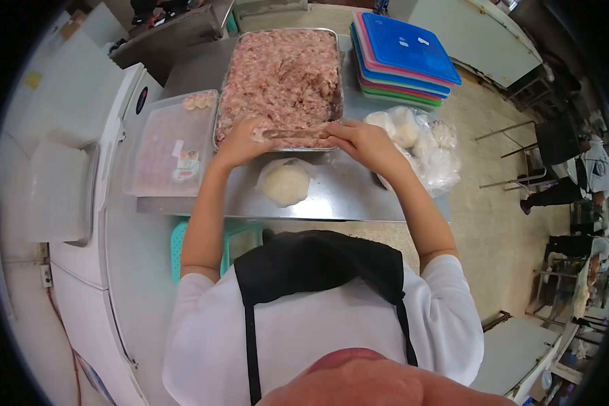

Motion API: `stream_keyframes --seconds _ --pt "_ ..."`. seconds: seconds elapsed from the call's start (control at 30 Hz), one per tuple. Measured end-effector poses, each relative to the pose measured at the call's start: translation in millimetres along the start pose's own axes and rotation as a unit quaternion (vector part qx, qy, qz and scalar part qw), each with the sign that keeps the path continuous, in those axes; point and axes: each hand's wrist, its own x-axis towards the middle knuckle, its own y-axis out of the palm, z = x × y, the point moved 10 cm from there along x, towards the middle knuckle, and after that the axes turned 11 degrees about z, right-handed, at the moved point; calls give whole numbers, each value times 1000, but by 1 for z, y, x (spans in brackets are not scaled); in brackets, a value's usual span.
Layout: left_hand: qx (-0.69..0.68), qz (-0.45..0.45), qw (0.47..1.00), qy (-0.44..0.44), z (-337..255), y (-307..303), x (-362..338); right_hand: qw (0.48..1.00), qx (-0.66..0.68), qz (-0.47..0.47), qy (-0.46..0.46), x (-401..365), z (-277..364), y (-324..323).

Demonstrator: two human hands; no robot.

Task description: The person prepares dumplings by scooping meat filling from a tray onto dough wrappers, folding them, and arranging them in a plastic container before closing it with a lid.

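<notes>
A deep metal tray (277, 71) is heaped with pinkish ground meat, with a hollow toward its right side. At its near edge my left hand (245, 141) has its fingers closed on one end of a thin, brownish flat tool (296, 134). The fingers of my right hand (358, 139) pinch the tool's other end over the tray's near right corner. Nearer to me, a round pale ball (285, 185) rests on clear plastic on the metal table (345, 196).
Colored lids (406, 51) are stacked at the back right, above a clear bag of pale balls (423, 145). A lidded plastic box (169, 145) lies left. A white appliance (81, 271) flanks the table. Two people (585, 172) are at the far right.
</notes>
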Motion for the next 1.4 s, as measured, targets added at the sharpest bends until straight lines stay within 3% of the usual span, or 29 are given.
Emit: stream_keyframes --seconds 0.07,0.23,0.33,0.4,0.43,0.53,0.67,0.73,0.83,0.93,0.97,1.13,1.23,1.33,1.4 --pt "-46 28 998 -17 2 1 2 996 -42 -53 54 -16 27 -20" --pt "-77 46 996 1 -7 -6 5 997 -41 -35 49 -13 27 -22" --pt "-83 -42 996 -9 -13 -32 -17 998 23 -49 38 -10 38 -32" --pt "-119 26 992 -28 -10 -38 -22 996 77 -50 14 -2 60 -24" --pt "-138 59 988 -37 -7 -39 -26 1000 1 -15 5 11 65 1" --pt "-157 31 986 -47 31 -54 -40 993 117 28 8 40 74 52" --pt "-151 43 980 -119 89 -78 -66 998 51 -34 -16 54 75 58" --pt "-135 69 982 -110 115 -99 -75 990 129 -57 18 54 66 62" --pt "-99 -9 986 -133 200 -127 -89 970 211 -96 75 43 52 70" --pt "65 -77 990 -99 242 -150 -86 939 277 -138 149 28 33 83" --pt "64 -92 988 -103 256 -155 -81 929 294 -154 166 23 29 88" --pt "45 -164 975 -144 294 -173 -46 905 307 -197 220 -8 38 95" --pt "53 -159 974 -156 292 -172 -27 895 304 -208 253 -31 39 96" --pt "94 -90 967 -218 292 -162 -8 885 305 -212 281 -45 40 97" --pt "97 -111 970 -192 292 -159 -4 898 266 -223 271 -51 40 95"
